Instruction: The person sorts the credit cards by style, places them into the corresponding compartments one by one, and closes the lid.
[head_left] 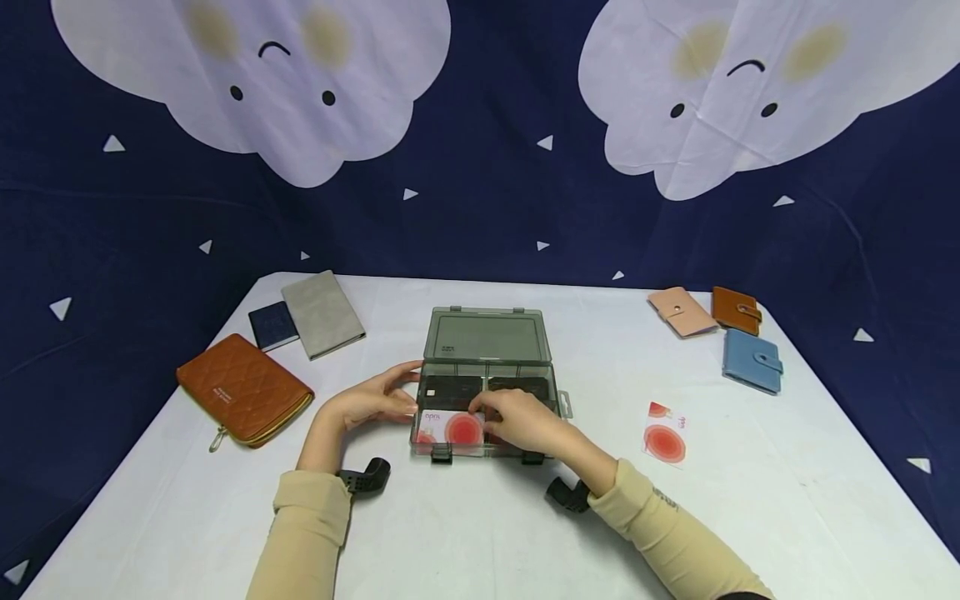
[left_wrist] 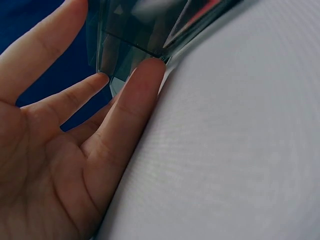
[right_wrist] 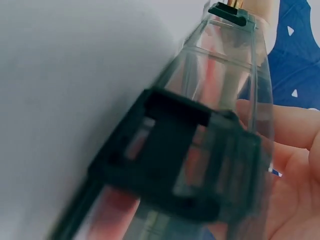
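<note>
Steadied the open clear plastic compartment box [head_left: 486, 392] at table centre with straight left-hand [head_left: 372, 401] fingers [left_wrist: 134, 105]. Pinched a red-circle card [head_left: 452, 427] in its front section with the right hand [head_left: 522, 421]. Left a second card [head_left: 664, 434] outside, unboxed.

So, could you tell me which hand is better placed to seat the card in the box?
Probably the right hand: its fingers are on the card inside the open box. The left hand only steadies the box's left wall with straight fingers.
</note>
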